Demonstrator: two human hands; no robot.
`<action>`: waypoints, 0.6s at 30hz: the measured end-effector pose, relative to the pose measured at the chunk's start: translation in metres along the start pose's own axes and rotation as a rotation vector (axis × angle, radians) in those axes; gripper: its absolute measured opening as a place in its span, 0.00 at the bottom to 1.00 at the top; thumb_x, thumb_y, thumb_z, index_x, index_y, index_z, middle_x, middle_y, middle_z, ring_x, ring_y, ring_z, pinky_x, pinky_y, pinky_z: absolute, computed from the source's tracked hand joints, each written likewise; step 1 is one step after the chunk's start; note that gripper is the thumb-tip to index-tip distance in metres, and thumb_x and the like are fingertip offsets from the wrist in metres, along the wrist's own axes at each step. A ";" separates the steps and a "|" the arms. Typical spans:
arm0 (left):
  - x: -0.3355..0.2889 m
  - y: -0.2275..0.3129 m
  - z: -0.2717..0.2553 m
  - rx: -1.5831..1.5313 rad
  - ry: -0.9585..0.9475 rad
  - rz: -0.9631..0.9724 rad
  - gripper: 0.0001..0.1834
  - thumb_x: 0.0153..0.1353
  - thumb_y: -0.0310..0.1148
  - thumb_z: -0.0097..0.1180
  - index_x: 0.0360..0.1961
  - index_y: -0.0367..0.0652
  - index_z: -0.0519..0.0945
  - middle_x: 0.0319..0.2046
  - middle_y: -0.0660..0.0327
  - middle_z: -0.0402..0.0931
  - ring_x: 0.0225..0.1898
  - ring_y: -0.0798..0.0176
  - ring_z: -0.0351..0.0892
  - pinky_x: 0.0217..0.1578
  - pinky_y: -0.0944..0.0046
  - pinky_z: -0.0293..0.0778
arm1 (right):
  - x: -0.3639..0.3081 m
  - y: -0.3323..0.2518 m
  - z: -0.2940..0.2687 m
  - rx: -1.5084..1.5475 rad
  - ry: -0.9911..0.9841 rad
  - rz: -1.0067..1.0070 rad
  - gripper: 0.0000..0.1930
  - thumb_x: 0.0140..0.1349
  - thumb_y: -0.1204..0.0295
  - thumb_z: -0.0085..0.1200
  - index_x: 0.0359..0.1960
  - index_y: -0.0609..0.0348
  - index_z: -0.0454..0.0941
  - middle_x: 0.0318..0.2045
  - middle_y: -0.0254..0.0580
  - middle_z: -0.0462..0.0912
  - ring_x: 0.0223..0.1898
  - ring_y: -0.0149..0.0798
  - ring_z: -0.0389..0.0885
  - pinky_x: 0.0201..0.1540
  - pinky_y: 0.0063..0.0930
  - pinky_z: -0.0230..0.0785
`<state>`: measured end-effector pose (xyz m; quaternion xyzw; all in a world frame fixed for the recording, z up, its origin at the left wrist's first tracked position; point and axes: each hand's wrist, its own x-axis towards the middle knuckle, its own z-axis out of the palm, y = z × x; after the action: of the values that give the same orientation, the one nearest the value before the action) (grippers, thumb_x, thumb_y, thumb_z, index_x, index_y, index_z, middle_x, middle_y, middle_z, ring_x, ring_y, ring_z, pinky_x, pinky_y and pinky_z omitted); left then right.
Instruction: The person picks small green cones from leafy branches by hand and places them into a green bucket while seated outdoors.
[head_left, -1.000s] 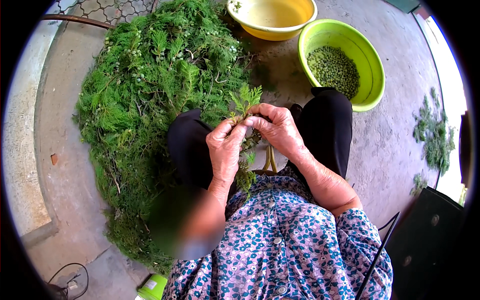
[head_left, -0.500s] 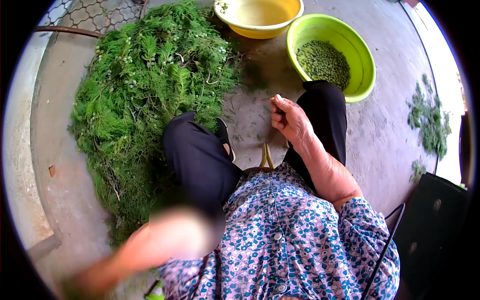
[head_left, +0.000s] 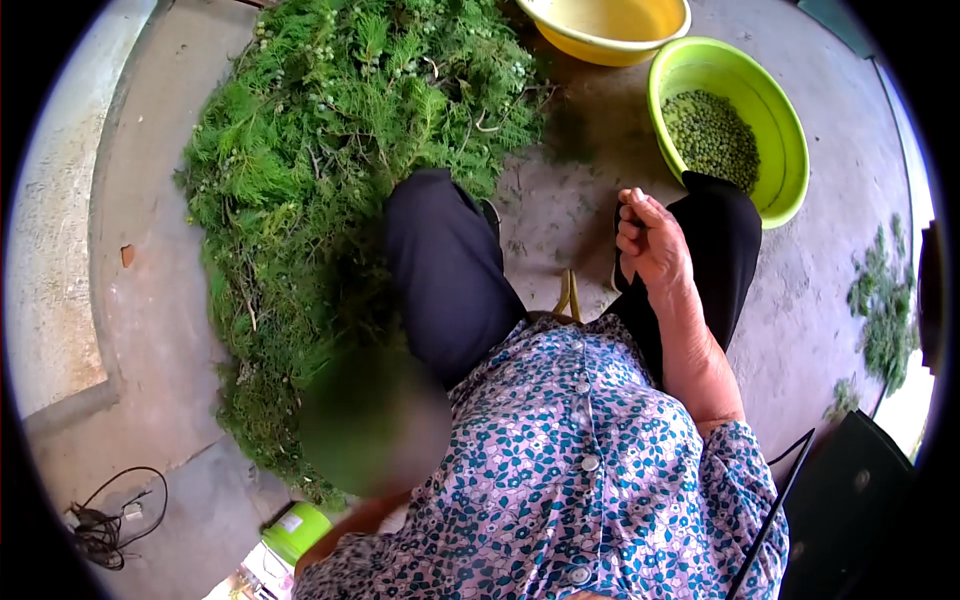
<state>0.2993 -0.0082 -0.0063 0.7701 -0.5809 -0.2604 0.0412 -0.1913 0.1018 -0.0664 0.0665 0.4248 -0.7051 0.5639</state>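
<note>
My right hand [head_left: 652, 243] is raised above my right knee with its fingers curled and the thumb pressed against them. What lies inside, if anything, is hidden. Close to it stands a bright green basin [head_left: 787, 150] with many small round green berries [head_left: 712, 137] in the bottom. My left forearm [head_left: 345, 530] comes in low on the left, and a blurred patch covers the left hand, so its fingers cannot be made out. That hand is nearest the big heap of green conifer branches [head_left: 290, 200], which carries pale berries.
A yellow basin [head_left: 605, 35] stands beyond the heap. Loose green sprigs [head_left: 885, 305] lie at the far right, near a dark panel [head_left: 850, 490]. A tangled black cable [head_left: 110, 530] and a lime-green box [head_left: 297, 530] are on the floor at lower left.
The whole view has shifted, so the basins and heap appear farther right. My left arm has swung in from the far lower left toward my body. My right hand stays curled above the knee.
</note>
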 end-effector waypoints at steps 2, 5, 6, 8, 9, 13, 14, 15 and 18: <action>-0.015 -0.038 0.006 0.136 -0.134 -0.130 0.06 0.57 0.32 0.51 0.29 0.42 0.75 0.21 0.67 0.72 0.19 0.75 0.63 0.18 0.73 0.57 | -0.004 0.004 0.004 -0.043 0.032 -0.022 0.09 0.62 0.67 0.48 0.36 0.60 0.72 0.24 0.31 0.68 0.19 0.22 0.61 0.17 0.13 0.53; -0.013 -0.016 0.006 0.268 -0.213 -0.100 0.06 0.58 0.33 0.50 0.29 0.42 0.75 0.21 0.67 0.73 0.18 0.74 0.62 0.18 0.72 0.57 | -0.002 0.005 0.007 -0.036 -0.047 -0.015 0.08 0.60 0.70 0.49 0.37 0.61 0.72 0.26 0.33 0.69 0.21 0.24 0.63 0.19 0.14 0.55; -0.002 0.007 0.004 0.227 -0.148 -0.001 0.06 0.59 0.33 0.50 0.29 0.42 0.74 0.21 0.67 0.73 0.18 0.74 0.62 0.18 0.72 0.57 | -0.003 0.004 0.009 -0.028 -0.098 -0.028 0.08 0.59 0.71 0.50 0.37 0.61 0.72 0.27 0.34 0.69 0.22 0.25 0.64 0.20 0.15 0.55; -0.006 0.078 -0.021 -0.072 0.086 0.215 0.07 0.60 0.33 0.49 0.29 0.42 0.74 0.21 0.67 0.73 0.18 0.74 0.62 0.18 0.72 0.57 | 0.004 0.004 0.019 -0.043 -0.149 -0.006 0.07 0.58 0.73 0.48 0.37 0.62 0.73 0.28 0.36 0.72 0.22 0.28 0.68 0.21 0.19 0.59; -0.001 0.128 -0.023 -0.400 0.180 0.336 0.07 0.60 0.33 0.49 0.29 0.42 0.74 0.21 0.67 0.73 0.18 0.74 0.61 0.18 0.72 0.57 | 0.005 0.006 0.021 -0.022 -0.200 -0.023 0.08 0.58 0.72 0.49 0.37 0.63 0.73 0.28 0.37 0.73 0.23 0.29 0.69 0.21 0.20 0.59; -0.027 0.292 -0.006 -1.262 -0.158 0.506 0.11 0.61 0.41 0.47 0.32 0.45 0.74 0.19 0.70 0.68 0.18 0.77 0.65 0.18 0.75 0.63 | 0.007 0.011 0.015 0.098 -0.274 -0.005 0.09 0.58 0.70 0.50 0.35 0.62 0.72 0.27 0.39 0.73 0.23 0.31 0.70 0.20 0.21 0.60; -0.034 0.317 0.013 -1.158 -0.221 0.547 0.11 0.60 0.41 0.49 0.31 0.45 0.74 0.18 0.70 0.67 0.17 0.77 0.65 0.17 0.75 0.63 | 0.012 0.008 0.010 0.128 -0.307 0.003 0.08 0.58 0.69 0.50 0.34 0.62 0.72 0.27 0.39 0.73 0.23 0.31 0.70 0.20 0.21 0.61; -0.053 0.332 0.022 -1.124 -0.328 0.458 0.10 0.59 0.40 0.51 0.31 0.45 0.75 0.19 0.69 0.70 0.19 0.77 0.68 0.18 0.75 0.64 | 0.011 0.006 0.013 0.093 -0.351 -0.027 0.08 0.58 0.69 0.50 0.33 0.62 0.72 0.26 0.39 0.73 0.22 0.32 0.70 0.20 0.21 0.61; -0.041 0.335 0.085 -1.049 -0.471 0.409 0.09 0.56 0.36 0.56 0.33 0.41 0.76 0.25 0.63 0.77 0.23 0.71 0.73 0.25 0.71 0.70 | 0.004 -0.002 0.020 0.056 -0.225 -0.069 0.06 0.57 0.75 0.49 0.35 0.62 0.73 0.30 0.40 0.77 0.27 0.33 0.76 0.23 0.22 0.67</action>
<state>-0.0391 -0.0582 0.0579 0.4418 -0.5049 -0.6618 0.3345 -0.1869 0.0860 -0.0550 -0.0122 0.3410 -0.7386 0.5814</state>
